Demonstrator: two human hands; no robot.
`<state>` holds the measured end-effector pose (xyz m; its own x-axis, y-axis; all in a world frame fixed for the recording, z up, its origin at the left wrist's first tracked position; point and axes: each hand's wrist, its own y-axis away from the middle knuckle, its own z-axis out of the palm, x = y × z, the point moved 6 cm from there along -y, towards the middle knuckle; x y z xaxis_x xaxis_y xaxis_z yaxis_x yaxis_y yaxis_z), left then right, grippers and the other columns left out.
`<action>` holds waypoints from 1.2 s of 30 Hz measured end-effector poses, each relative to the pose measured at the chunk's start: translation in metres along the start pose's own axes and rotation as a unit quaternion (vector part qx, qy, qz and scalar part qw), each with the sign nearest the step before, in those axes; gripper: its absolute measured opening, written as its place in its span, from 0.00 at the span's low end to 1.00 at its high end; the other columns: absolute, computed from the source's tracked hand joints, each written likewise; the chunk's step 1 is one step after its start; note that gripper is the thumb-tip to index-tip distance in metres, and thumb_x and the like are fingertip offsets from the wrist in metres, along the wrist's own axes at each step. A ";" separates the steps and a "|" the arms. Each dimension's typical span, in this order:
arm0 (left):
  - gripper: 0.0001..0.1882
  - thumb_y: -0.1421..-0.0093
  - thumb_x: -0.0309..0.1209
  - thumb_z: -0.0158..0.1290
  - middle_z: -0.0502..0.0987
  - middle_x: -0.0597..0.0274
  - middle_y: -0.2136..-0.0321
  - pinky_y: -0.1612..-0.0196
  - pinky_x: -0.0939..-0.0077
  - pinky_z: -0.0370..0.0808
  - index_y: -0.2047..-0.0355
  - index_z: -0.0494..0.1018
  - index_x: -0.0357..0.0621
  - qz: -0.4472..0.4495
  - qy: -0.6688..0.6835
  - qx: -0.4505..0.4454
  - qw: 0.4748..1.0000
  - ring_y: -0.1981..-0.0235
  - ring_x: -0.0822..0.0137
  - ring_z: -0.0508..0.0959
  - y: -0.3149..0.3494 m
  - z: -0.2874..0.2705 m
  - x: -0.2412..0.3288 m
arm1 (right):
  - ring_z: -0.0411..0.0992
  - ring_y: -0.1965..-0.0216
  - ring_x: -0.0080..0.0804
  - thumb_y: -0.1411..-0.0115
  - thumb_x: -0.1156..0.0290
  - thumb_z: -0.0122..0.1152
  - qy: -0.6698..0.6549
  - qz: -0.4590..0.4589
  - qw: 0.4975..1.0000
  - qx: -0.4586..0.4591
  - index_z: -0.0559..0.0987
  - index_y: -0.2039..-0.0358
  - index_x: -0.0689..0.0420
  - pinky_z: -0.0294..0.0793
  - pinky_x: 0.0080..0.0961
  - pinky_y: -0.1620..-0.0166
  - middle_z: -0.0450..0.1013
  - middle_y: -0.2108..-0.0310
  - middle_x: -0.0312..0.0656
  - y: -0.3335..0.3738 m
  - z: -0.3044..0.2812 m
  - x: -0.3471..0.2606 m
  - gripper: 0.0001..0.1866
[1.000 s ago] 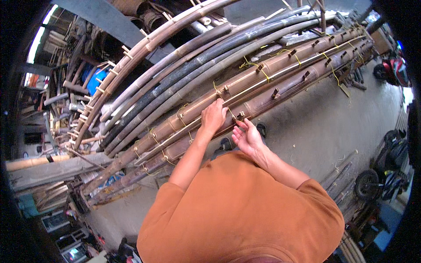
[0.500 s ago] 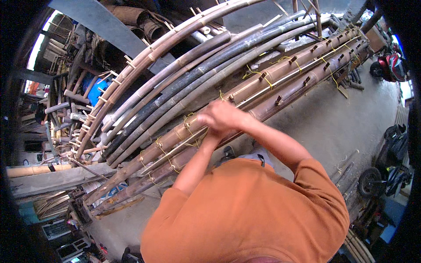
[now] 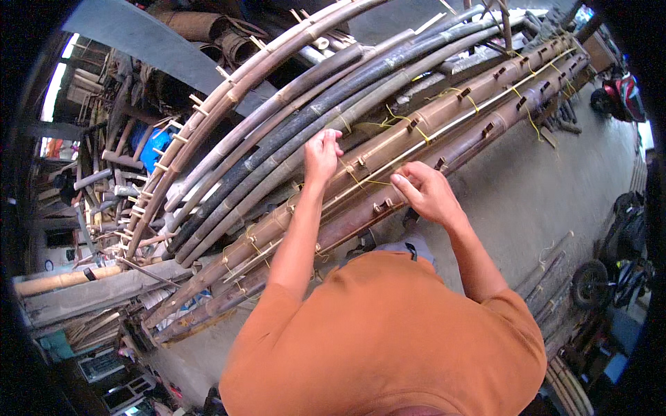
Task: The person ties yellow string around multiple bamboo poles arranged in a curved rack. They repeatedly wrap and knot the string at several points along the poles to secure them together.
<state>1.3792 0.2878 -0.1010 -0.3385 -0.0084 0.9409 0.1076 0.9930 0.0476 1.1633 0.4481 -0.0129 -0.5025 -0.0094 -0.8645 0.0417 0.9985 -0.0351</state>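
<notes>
Two long brown bamboo poles lie side by side across the middle, the far pole and the near pole. Short dark pegs stick up from both, and a thin pale strip runs between them. My left hand is raised over the far pole, fingers curled closed on a yellow cord. Above the near pole, my right hand pinches the same yellow cord between thumb and fingers. The cord spans the gap between my hands, across the poles. Other yellow ties circle the poles further along.
Behind the poles lie several curved bamboo poles and a curved bamboo frame with pale rungs. A blue bundle sits among stacked bamboo at left. A black wheel and a red vehicle stand at right.
My hands were together over the far pole and have moved apart. The left went up, the right went right and towards me, with the yellow cord stretched between them.
</notes>
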 end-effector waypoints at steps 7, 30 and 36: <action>0.18 0.33 0.41 0.47 0.81 0.44 0.61 0.52 0.54 0.75 0.55 0.78 0.41 0.042 -0.236 -0.053 0.969 0.56 0.43 0.80 -0.020 0.017 -0.047 | 0.78 0.59 0.53 0.39 0.64 0.62 0.156 0.024 0.985 -0.072 0.79 0.70 0.61 0.77 0.45 0.56 0.77 0.55 0.53 0.062 0.003 0.005 0.12; 0.17 0.37 0.37 0.53 0.77 0.39 0.59 0.48 0.54 0.72 0.55 0.76 0.36 0.130 -0.310 -0.179 0.925 0.53 0.41 0.76 0.129 -0.038 -0.028 | 0.79 0.64 0.53 0.36 0.70 0.59 0.001 -0.005 0.983 0.184 0.80 0.59 0.55 0.77 0.42 0.62 0.79 0.66 0.52 0.054 0.175 0.037 0.07; 0.20 0.33 0.42 0.48 0.79 0.37 0.65 0.55 0.51 0.74 0.64 0.77 0.34 0.075 -0.253 -0.242 0.934 0.60 0.40 0.79 0.107 -0.039 -0.024 | 0.80 0.67 0.52 0.37 0.69 0.61 -0.031 0.037 0.969 0.244 0.81 0.59 0.55 0.77 0.41 0.64 0.79 0.70 0.53 0.052 0.180 0.040 0.07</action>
<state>1.4349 0.3902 -0.1054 -0.6700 0.3053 0.6767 0.5587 0.8075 0.1890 1.3011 0.4901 -0.1395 -0.4309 0.0421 -0.9014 0.4861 0.8524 -0.1926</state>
